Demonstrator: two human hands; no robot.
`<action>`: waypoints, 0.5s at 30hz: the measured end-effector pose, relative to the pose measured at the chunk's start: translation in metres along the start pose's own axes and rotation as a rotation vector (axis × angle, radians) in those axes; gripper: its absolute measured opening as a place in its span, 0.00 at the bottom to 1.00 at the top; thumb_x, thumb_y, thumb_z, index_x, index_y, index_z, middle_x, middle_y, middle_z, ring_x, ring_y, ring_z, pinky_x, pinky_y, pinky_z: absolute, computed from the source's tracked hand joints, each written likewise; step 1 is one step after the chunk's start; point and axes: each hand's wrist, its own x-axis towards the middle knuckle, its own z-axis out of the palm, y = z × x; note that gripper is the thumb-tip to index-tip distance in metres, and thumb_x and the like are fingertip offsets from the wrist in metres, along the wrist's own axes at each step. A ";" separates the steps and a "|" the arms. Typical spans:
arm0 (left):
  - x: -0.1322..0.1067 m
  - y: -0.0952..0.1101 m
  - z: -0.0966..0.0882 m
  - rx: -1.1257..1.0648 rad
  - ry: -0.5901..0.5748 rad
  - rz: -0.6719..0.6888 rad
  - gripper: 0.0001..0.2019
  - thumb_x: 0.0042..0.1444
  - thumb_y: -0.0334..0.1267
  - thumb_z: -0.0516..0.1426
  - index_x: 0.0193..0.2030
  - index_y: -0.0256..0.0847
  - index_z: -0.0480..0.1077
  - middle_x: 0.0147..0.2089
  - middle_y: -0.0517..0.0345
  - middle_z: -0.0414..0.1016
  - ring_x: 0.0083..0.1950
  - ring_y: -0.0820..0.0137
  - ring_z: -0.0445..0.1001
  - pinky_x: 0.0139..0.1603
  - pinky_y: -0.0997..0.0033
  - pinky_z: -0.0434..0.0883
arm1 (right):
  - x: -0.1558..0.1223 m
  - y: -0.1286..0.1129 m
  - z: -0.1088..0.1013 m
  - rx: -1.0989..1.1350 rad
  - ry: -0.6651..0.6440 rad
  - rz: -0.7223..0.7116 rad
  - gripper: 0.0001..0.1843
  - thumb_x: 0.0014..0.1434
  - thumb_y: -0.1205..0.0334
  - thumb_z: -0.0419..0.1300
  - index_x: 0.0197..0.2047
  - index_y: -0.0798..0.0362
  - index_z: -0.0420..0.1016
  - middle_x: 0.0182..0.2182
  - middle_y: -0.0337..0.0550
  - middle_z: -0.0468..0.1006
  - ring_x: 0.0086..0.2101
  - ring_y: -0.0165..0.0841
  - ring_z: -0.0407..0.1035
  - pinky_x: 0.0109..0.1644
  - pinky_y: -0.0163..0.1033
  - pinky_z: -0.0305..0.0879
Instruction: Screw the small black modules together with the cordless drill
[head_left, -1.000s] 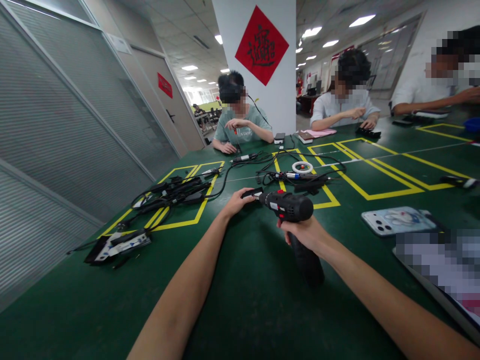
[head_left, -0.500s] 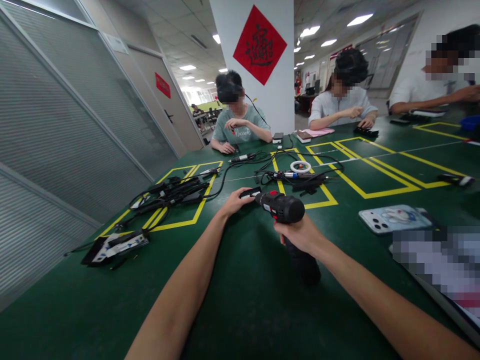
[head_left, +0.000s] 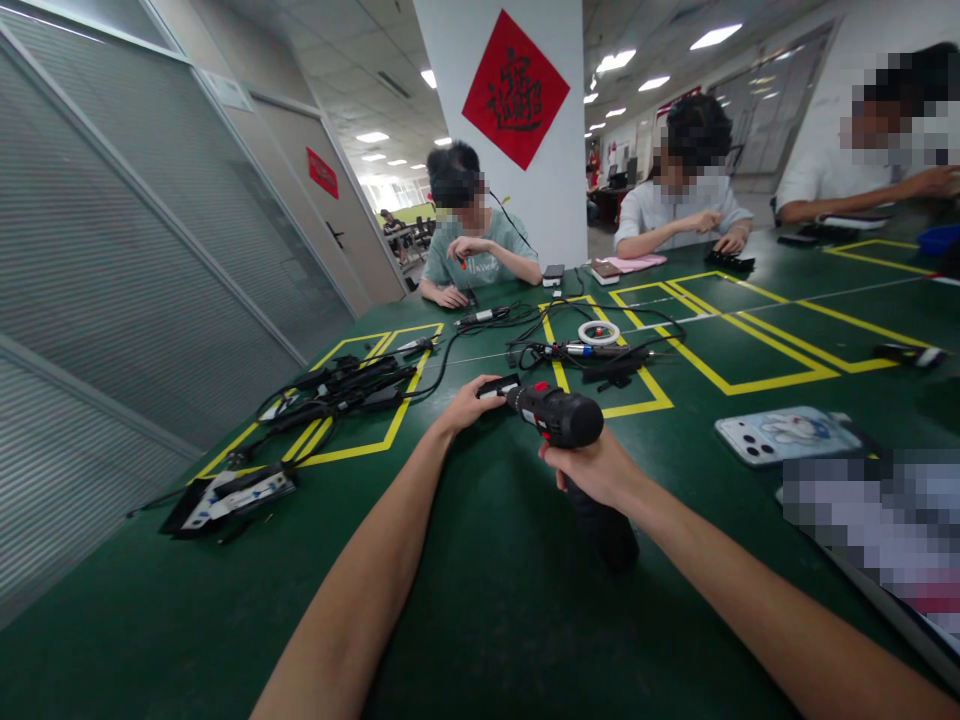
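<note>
My right hand is wrapped round the grip of a black and red cordless drill, which points left and away from me. The drill's nose meets, or nearly meets, a small black part with a pale strip; whether they touch cannot be made out. My left hand grips that part from the left, its fingers partly hidden behind it. Below both lies the green table.
Black cables and adapters pile up on the left, with a strip-filled black tray nearer me. Beyond my hands lie tools and a white ring. A phone rests at right. Several people sit across the table.
The whole view has shifted very slightly. Both hands keep their hold, and the drill stays at the black part with no clear movement.
</note>
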 end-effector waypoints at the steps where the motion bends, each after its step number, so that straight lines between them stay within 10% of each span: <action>1: 0.000 0.000 0.000 0.003 0.001 0.004 0.28 0.45 0.50 0.61 0.53 0.42 0.68 0.52 0.54 0.73 0.53 0.59 0.70 0.56 0.61 0.64 | 0.000 0.000 0.000 0.002 -0.004 0.000 0.05 0.47 0.65 0.58 0.31 0.55 0.70 0.16 0.37 0.71 0.18 0.30 0.67 0.22 0.32 0.61; 15: 0.001 -0.003 -0.001 -0.011 -0.010 0.018 0.29 0.45 0.51 0.61 0.54 0.42 0.68 0.52 0.53 0.73 0.52 0.59 0.70 0.55 0.60 0.64 | 0.004 0.006 0.000 0.019 -0.027 -0.021 0.02 0.46 0.67 0.56 0.28 0.55 0.68 0.15 0.37 0.69 0.18 0.30 0.66 0.22 0.32 0.61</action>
